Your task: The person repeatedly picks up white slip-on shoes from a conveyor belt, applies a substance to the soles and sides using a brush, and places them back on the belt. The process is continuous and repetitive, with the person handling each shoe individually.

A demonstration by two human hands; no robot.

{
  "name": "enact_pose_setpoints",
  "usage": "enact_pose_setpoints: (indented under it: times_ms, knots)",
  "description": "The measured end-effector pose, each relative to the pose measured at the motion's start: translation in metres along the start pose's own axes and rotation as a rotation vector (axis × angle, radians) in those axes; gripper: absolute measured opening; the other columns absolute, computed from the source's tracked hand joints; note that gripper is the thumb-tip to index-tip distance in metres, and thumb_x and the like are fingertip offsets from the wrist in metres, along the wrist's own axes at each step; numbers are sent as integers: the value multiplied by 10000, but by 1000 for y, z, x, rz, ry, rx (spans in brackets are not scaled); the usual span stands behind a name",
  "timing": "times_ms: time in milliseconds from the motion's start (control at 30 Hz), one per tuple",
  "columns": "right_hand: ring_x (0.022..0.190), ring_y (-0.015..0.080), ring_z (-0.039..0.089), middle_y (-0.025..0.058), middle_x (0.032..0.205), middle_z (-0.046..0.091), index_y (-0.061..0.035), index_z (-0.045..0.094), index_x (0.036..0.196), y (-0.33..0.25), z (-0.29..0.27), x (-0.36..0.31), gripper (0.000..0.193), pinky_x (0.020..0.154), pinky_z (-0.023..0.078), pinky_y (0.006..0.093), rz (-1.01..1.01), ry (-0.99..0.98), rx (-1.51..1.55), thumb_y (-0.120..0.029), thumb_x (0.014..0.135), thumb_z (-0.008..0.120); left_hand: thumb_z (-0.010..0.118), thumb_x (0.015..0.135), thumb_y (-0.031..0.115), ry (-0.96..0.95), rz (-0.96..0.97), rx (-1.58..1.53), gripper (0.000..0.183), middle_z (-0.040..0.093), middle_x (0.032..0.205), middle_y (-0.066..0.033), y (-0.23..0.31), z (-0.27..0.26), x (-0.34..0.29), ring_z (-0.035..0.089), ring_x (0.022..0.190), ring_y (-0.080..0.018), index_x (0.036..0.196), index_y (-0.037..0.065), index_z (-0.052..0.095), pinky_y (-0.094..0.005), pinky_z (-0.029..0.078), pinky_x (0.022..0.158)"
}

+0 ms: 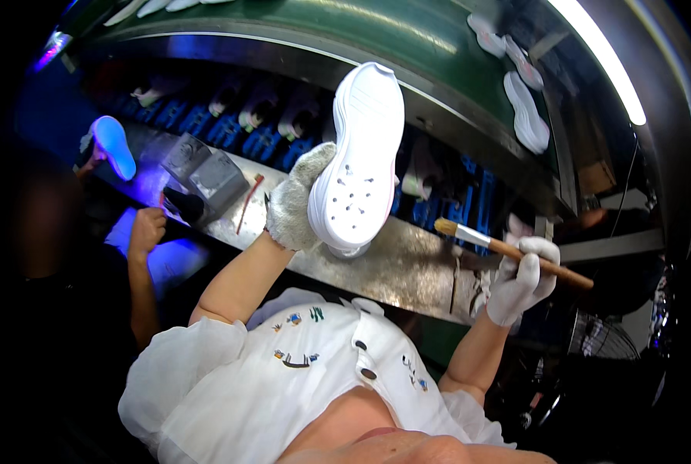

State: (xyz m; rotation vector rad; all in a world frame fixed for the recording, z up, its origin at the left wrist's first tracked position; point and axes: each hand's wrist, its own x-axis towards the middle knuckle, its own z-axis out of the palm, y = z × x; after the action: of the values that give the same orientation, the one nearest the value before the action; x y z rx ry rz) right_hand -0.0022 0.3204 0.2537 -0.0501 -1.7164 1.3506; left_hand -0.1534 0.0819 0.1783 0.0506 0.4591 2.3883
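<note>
My gloved left hand [295, 203] grips a white shoe sole [365, 147] above the metal bench [411, 263]; my gloved right hand [525, 282] grasps a wooden-handled brush [508, 250], open space between the two. Two grey boxes [220, 179] sit leftward on the bench; I cannot see inside. Past its far edge, shoes [255, 110] line a blue rack [264, 142]; beyond, more soles [525, 116] lie on a green belt [307, 27].

I look through a single fisheye on the wearer's head, facing down and forward. Nearest my lens, the white blouse [222, 379] fills six o'clock; the left hand [290, 207] near centre and right hand [525, 280] toward four sit at middle range, with the green belt [307, 23] farther off at twelve.
</note>
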Motion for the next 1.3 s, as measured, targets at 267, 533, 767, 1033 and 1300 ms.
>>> enact_pose_setpoints:
  times_ms: [267,533,767,1033,1300]
  knots:
    - [554,39,453,20,758,516,-35,588,937,19,12,-6,114,450,326,152,211,26,58,-135,917,535,416,967,647,-375,13,-249,837,451,1390,-262,104,48,103,550,1170,-467,1480,-4,300,-534,573,929]
    - [601,13,510,-8,764,533,-58,582,1055,53,30,33,149,482,360,112,278,113,193,-177,1001,512,652,951,306,94,303,311,655,577,1137,-295,116,43,110,698,911,-426,1424,2,316,-396,661,651]
    - [819,107,643,131,1057,696,6,543,1309,123,86,113,318,702,508,208,-163,-74,7,-126,1024,503,539,989,364,160,168,402,591,642,1013,-270,136,46,115,698,670,-279,1391,5,296,-304,620,520]
    - [883,302,699,146,1003,708,-79,649,1184,157,113,136,278,790,559,369,-498,-194,-496,-50,908,668,505,1011,316,93,405,404,517,612,1128,-234,154,63,137,694,703,-330,1373,-17,345,-327,600,496]
    - [913,306,706,160,1009,711,-60,656,1166,158,113,135,243,816,560,375,-405,-169,-513,-44,923,648,657,928,227,275,582,493,537,444,1436,-121,243,68,269,520,1237,-345,1398,64,455,-421,497,1017]
